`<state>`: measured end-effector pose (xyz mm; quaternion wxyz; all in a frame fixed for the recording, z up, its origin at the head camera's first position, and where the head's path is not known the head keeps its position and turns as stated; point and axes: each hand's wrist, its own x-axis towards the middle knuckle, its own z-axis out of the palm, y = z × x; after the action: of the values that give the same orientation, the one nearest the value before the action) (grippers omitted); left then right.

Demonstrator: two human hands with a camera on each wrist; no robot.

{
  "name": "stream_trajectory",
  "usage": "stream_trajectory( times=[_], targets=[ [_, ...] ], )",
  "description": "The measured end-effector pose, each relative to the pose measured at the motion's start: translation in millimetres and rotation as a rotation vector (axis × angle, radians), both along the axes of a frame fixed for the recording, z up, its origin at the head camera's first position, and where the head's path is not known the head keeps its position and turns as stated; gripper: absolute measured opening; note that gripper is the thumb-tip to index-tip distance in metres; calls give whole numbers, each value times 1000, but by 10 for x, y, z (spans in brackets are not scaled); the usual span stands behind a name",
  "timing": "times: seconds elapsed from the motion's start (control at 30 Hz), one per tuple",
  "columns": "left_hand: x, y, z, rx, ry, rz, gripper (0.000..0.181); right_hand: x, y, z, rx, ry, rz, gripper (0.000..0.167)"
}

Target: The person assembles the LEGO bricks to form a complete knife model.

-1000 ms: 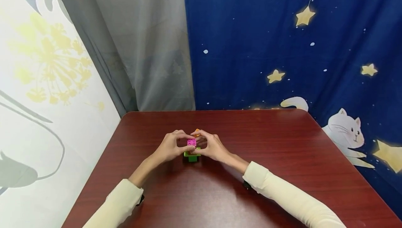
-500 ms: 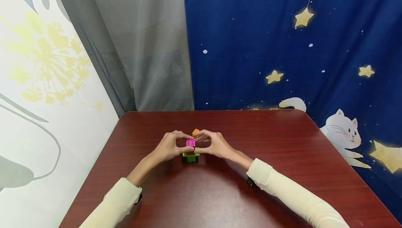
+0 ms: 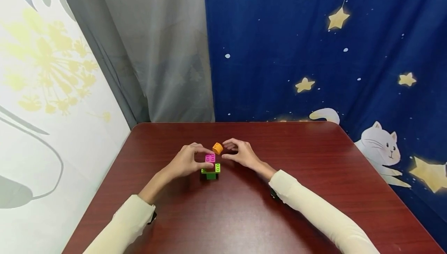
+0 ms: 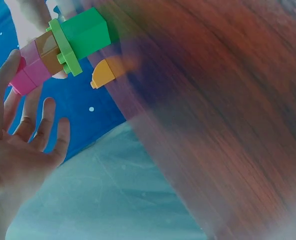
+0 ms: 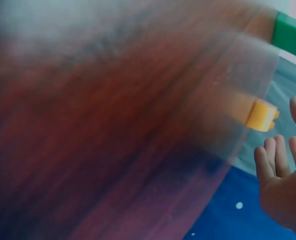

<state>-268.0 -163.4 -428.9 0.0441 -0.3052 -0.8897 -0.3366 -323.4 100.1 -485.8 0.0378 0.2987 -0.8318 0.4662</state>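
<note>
A small stack of toy building bricks stands on the table. At its bottom is a dark green brick, under a lime green plate. In the left wrist view a brown brick sits on the plate, topped by pink bricks. My left hand pinches the pink top between thumb and index finger, its other fingers spread. Just behind the stack lies a loose orange brick with a curved side. My right hand is beside it, thumb and fingers apart, holding nothing.
The dark red wooden table reaches back to a grey curtain and a blue star-patterned curtain. A white patterned cloth hangs along the left side.
My right hand has moved away from the stack, back and to the right, toward the orange brick, which now shows fully. My left hand keeps its pinch on the pink top.
</note>
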Motion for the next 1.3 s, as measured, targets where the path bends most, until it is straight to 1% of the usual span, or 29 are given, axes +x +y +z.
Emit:
stream_trajectory(
  times=[0.1, 0.2, 0.33, 0.43, 0.63, 0.8, 1.1, 1.3],
  targets=[
    [-10, -41, 3, -4, 13, 3, 39, -71, -30, -41, 36, -8, -31, 49],
    [-16, -73, 6, 7, 1, 9, 39, -134, -72, -69, 55, -7, -37, 50],
    [-9, -95, 8, 13, -16, 19, 39, -198, -146, -93, 65, -11, -3, 53],
    [5, -95, 10, 10, -16, 21, 39, -224, -194, -98, 68, -14, 33, 55],
    [17, -88, 3, 18, -17, 34, 38, -249, -250, -105, 101, -12, 61, 48],
    [23, -99, -15, 18, -15, 54, 38, -244, -256, -108, 125, -19, 54, 43],
    [36, -87, -8, 84, -36, 31, 36, -167, -176, -89, 152, -4, 51, 34],
    [31, -86, -21, 77, -20, 36, 36, -90, -135, -59, 159, -6, 59, 32]
  ],
)
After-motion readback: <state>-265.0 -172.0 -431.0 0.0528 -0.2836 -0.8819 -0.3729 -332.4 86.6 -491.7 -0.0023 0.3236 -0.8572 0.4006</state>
